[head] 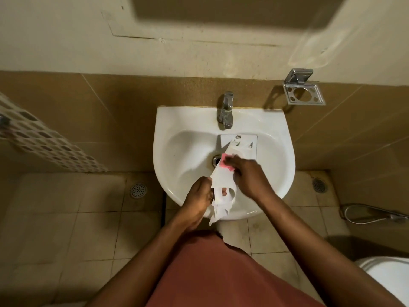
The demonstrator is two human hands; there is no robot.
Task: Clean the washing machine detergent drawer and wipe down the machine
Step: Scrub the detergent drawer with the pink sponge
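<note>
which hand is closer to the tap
Right. The right hand, holding the pink sponge against the white drawer piece, is over the middle of the sink, in front of the tap. The left hand grips that piece farther away, by the front rim.

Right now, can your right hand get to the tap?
Probably yes. The tap stands just beyond the right hand, and nothing rises between them. That hand grips the pink sponge, though, so it isn't free.
</note>
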